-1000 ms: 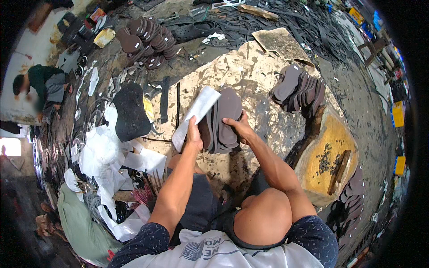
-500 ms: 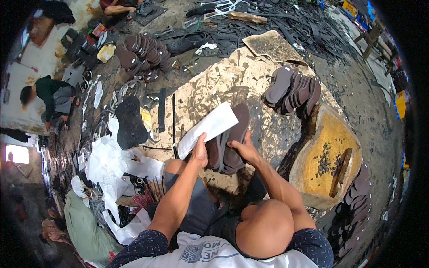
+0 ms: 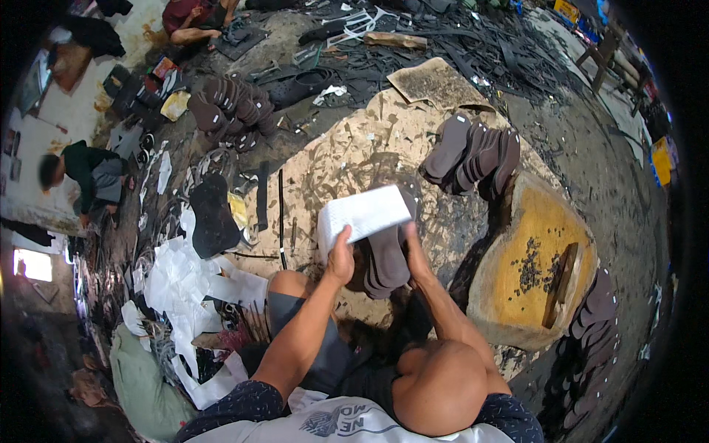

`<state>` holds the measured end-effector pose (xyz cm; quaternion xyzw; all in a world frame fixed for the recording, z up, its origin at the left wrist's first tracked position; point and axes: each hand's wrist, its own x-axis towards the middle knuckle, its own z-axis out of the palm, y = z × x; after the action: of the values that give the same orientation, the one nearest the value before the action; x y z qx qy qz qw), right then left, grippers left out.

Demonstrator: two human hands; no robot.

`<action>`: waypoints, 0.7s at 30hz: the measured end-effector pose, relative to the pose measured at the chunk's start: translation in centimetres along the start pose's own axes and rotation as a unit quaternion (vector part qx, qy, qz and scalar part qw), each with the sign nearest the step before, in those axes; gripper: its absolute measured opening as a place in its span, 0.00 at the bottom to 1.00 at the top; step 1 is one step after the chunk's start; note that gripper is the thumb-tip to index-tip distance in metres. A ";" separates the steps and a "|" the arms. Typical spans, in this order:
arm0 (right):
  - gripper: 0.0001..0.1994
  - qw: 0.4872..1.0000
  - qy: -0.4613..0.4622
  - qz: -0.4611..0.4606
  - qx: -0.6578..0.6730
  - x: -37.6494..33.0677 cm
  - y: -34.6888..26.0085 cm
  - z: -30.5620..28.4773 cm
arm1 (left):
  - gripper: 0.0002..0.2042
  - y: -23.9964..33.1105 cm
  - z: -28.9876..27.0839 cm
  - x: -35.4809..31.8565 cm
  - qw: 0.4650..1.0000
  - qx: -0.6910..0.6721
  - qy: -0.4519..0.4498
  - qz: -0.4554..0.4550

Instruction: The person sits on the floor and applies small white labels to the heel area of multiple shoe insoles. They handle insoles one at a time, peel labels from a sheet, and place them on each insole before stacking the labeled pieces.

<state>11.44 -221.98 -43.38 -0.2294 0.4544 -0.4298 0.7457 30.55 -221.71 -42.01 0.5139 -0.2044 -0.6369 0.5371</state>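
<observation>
My left hand (image 3: 340, 258) is closed on a folded white paper sheet (image 3: 365, 211), its thumb lying over the sheet's lower edge. The sheet crosses the upper part of a bundle of dark brown sandal soles (image 3: 386, 258), hiding what lies beneath it. The rounded ends of the soles stick out below the paper, stacked in an offset pile. My right hand (image 3: 417, 257) is closed along the right side of this bundle, its fingers partly hidden behind it. Both hands are above a stained tan board (image 3: 317, 170).
More brown soles (image 3: 473, 155) lie on the board's far right, beside a wooden block (image 3: 502, 295) with dark bits on it. White scraps (image 3: 177, 273) and a black sole-shaped sheet (image 3: 216, 215) lie left. Black offcuts (image 3: 465, 59) cover the far floor. A person (image 3: 92, 173) crouches left.
The white sheet has turned flatter and shifted right, so it lies across the soles rather than beside them. The bundle is held more upright, and my right hand has slid along its side.
</observation>
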 end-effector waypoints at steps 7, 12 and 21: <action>0.58 0.941 -0.152 0.016 -0.302 1.4 2.0 3.2 | 0.28 -1.4 -5.8 1.6 0.996 -0.060 -0.046 -0.037; 0.55 0.939 -0.021 -0.040 -0.341 -1.0 -0.9 2.4 | 0.27 2.4 -4.3 0.5 0.990 0.080 0.100 0.066; 0.11 0.872 -0.014 -0.314 -0.376 -3.4 -10.9 8.1 | 0.26 5.5 5.6 -3.9 0.981 -0.088 -0.008 0.174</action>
<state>13.02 -225.21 -29.84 -0.6290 0.4749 -0.4346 0.4358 27.82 -221.77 -33.66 0.4158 -0.2379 -0.5536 0.6812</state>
